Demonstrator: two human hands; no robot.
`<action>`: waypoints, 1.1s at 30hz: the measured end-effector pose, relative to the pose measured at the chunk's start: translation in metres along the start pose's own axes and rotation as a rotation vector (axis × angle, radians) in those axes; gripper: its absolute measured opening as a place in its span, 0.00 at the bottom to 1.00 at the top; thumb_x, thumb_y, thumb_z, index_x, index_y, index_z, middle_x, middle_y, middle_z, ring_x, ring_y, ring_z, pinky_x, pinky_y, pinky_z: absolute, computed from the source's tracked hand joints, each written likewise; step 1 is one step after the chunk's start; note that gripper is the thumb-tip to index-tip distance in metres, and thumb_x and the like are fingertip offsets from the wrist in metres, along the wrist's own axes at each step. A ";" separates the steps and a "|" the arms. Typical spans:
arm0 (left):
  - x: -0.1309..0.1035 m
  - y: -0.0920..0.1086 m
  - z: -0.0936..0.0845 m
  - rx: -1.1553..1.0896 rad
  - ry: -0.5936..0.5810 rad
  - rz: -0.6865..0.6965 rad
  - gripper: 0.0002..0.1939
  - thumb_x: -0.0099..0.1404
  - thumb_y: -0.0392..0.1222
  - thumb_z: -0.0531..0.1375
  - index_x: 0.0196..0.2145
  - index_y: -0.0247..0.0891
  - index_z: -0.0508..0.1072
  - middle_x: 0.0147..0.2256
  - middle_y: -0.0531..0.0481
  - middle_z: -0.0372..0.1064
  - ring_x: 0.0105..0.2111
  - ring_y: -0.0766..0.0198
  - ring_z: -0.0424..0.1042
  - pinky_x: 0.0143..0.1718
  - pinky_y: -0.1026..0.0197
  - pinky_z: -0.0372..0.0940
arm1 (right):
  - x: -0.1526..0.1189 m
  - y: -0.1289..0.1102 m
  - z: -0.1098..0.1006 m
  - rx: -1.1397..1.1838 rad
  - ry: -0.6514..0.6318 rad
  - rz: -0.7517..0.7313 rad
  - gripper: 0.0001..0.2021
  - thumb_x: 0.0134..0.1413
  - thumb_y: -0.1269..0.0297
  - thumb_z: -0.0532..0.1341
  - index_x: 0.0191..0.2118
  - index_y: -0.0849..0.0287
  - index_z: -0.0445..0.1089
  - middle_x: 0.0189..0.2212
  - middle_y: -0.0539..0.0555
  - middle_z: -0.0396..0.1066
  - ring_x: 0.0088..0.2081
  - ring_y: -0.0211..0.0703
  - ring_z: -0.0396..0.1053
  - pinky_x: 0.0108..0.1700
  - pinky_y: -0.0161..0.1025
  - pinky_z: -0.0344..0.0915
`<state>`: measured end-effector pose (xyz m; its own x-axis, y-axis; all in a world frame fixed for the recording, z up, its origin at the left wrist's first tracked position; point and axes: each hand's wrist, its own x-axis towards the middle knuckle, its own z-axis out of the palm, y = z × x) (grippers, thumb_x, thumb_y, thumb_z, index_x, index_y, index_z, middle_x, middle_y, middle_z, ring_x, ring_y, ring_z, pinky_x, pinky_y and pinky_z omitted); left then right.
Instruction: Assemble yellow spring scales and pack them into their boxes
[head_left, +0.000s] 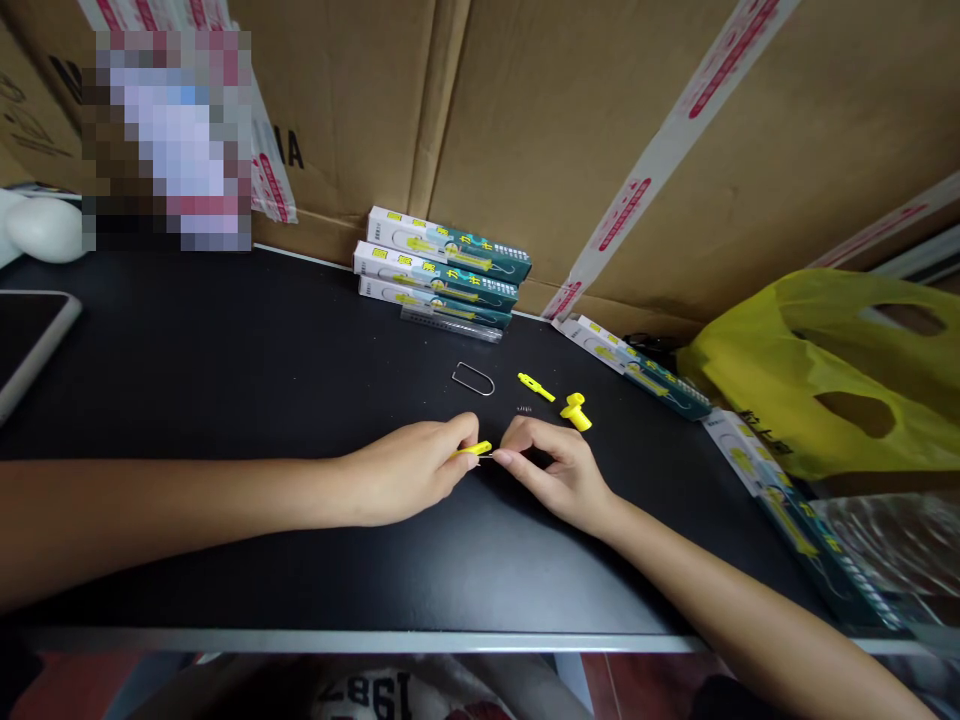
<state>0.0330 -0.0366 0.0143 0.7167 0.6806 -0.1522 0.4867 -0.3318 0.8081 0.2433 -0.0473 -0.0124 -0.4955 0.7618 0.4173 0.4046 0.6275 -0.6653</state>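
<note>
My left hand [420,465] is closed around a small yellow plastic part [481,448], whose end shows past the thumb. Thumb and forefinger of my right hand [559,465] pinch a thin metal wire [486,457] that reaches toward the yellow part. Whether the wire touches that part I cannot tell. Just beyond my hands lie a bent metal wire loop [474,379], a slim yellow plastic rod [536,387], a small coil spring [524,408] and a yellow plastic cap piece [577,412].
Several printed boxes [439,270] are stacked at the back, by a clear plastic tube [451,324]. Two more boxes [634,367] lie to the right, beside a yellow plastic bag [817,370]. A tablet-like device [30,340] rests at left. Cardboard [570,120] stands behind the black table [225,360].
</note>
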 end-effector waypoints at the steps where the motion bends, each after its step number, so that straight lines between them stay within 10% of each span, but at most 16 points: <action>1: 0.000 0.000 0.000 0.011 0.000 0.004 0.08 0.69 0.41 0.46 0.30 0.40 0.55 0.21 0.59 0.56 0.20 0.69 0.54 0.24 0.63 0.46 | -0.001 -0.001 0.002 0.011 0.022 0.019 0.10 0.59 0.67 0.59 0.26 0.58 0.64 0.23 0.51 0.67 0.25 0.36 0.64 0.28 0.36 0.61; 19: -0.005 -0.002 0.008 -0.047 -0.043 -0.026 0.11 0.70 0.46 0.44 0.31 0.42 0.52 0.19 0.59 0.60 0.20 0.67 0.61 0.24 0.64 0.52 | -0.006 -0.005 0.012 -0.076 0.094 0.124 0.12 0.58 0.62 0.60 0.25 0.58 0.63 0.21 0.49 0.65 0.22 0.36 0.61 0.24 0.35 0.57; 33: -0.003 -0.004 0.014 -0.166 -0.035 -0.032 0.15 0.70 0.46 0.43 0.50 0.41 0.59 0.17 0.61 0.60 0.21 0.66 0.64 0.26 0.64 0.58 | -0.013 -0.003 0.016 -0.451 0.073 -0.236 0.10 0.56 0.74 0.59 0.25 0.56 0.64 0.22 0.53 0.66 0.26 0.40 0.63 0.28 0.39 0.60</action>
<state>0.0356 -0.0464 0.0037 0.7207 0.6647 -0.1967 0.4223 -0.1960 0.8850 0.2364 -0.0618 -0.0254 -0.5644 0.5905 0.5768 0.5876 0.7782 -0.2217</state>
